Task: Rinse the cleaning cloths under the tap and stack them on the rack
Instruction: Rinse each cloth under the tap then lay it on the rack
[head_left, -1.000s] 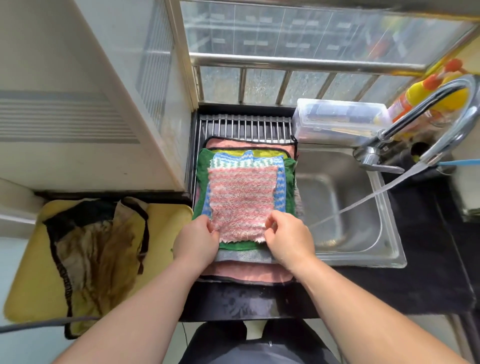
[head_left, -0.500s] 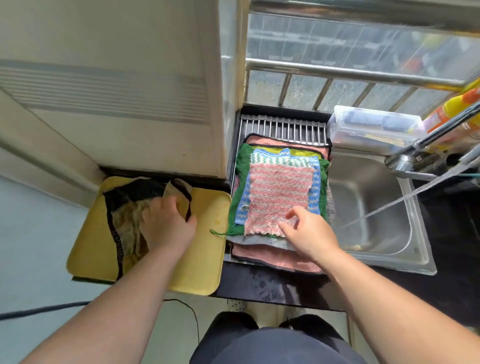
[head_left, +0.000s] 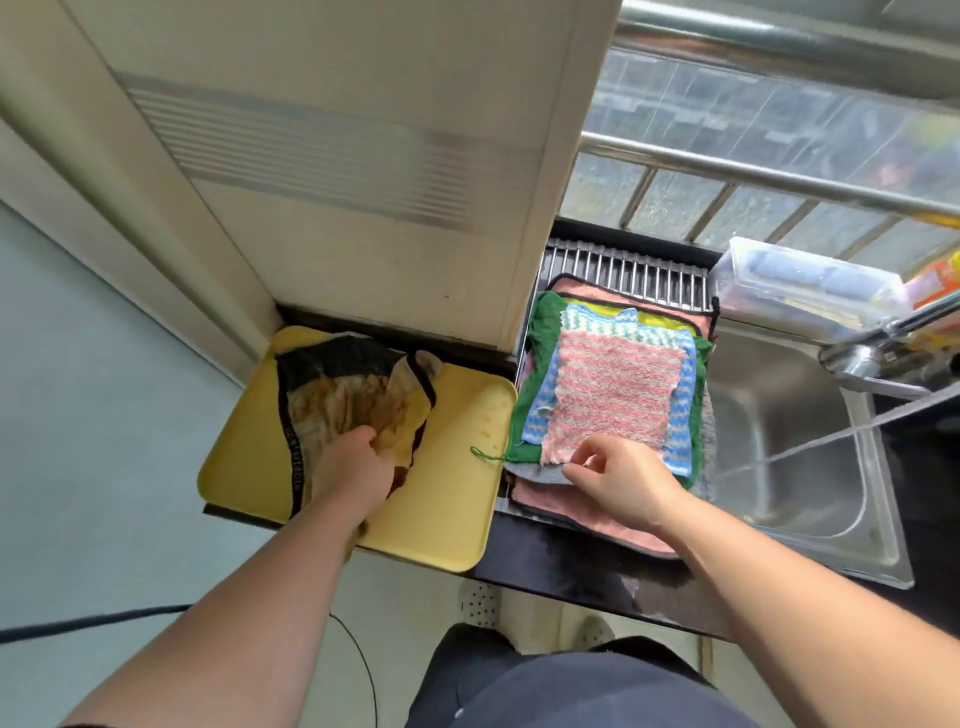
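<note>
Left hand (head_left: 358, 462) digs curled fingers into stained cloth (head_left: 343, 395) on yellow tray (head_left: 447, 499), probably gathering it for rinsing. Right hand (head_left: 623, 483), fingers loosely curled, sits at near edge of cloth stack (head_left: 613, 400) on rack (head_left: 628, 270), likely steadying it; pinch unclear. Tap (head_left: 872, 348) runs into sink (head_left: 800, 467).

Left hand (head_left: 358, 467) gripping, right hand (head_left: 623, 486) loosely curled

Cream cabinet (head_left: 337, 218) beside barred window (head_left: 769, 156), pale floor (head_left: 104, 467) below.

Yellow tray (head_left: 452, 509), clear plastic box (head_left: 800, 291), black cable (head_left: 93, 621) on pale floor (head_left: 104, 415)
</note>
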